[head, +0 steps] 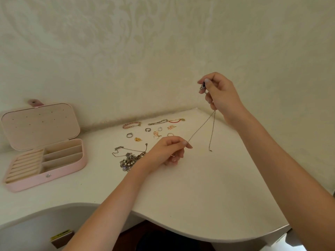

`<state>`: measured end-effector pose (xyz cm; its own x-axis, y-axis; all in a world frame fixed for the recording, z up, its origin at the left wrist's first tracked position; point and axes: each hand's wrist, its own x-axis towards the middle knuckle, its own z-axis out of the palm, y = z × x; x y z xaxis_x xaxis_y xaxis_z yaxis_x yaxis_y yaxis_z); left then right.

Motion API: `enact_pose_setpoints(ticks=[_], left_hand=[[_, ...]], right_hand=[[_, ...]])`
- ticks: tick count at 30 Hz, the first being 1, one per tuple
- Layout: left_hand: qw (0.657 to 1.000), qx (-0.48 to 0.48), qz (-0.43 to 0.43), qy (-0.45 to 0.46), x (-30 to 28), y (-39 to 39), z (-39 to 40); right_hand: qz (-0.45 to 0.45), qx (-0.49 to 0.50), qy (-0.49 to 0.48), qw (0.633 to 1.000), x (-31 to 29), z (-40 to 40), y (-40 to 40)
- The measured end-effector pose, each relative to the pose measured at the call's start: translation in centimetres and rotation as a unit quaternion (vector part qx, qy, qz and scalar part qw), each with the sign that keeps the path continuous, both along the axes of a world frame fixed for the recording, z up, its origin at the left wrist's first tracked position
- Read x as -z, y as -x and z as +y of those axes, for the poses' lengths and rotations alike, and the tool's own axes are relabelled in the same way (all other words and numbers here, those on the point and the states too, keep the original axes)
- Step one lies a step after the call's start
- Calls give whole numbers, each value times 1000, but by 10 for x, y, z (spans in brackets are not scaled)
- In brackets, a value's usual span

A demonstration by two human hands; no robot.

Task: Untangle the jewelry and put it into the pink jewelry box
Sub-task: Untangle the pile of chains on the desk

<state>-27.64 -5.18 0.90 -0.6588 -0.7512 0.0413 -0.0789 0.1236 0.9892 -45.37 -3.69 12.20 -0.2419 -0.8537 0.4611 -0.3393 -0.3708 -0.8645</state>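
Both grips, right hand [220, 96] and left hand [167, 150], pinch one thin chain [200, 127].

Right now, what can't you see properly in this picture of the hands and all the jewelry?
All from the head view:
- The dark pendant in the right hand: fingers cover most of it.
- The thin silver chain: too fine to show its links or any knots.
- The tangled silver pile: the left hand and wrist hide its right side.
- The small rings and earrings: too tiny to make out.
- The open pink jewelry box: its front wall hides the compartment floors.
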Motion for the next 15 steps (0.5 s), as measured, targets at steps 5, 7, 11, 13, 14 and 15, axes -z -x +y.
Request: enact_pose_setpoints(ticks=[5,7,11,13,14,15], left_hand=[[997,-27,67,-18,1,-9,-9],[993,-47,100,-29,-1,-10,-10],[989,-78,121,-34,-2,-9,-11],[987,-92,124,-33,-2,-9,-12],[987,-100,125,-32,-1,-9,-12],[986,-109,124,-32,-1,-9,-13]], right_hand=[[93,1,-23,995,10,-1,5],[139,-22,-71,987,20,0,2],[252,-72,-179,948,45,7,-15],[271,-111,-215,932,56,9,-20],[278,-133,-235,922,59,11,-22],[287,-157,-253,911,62,12,-22]])
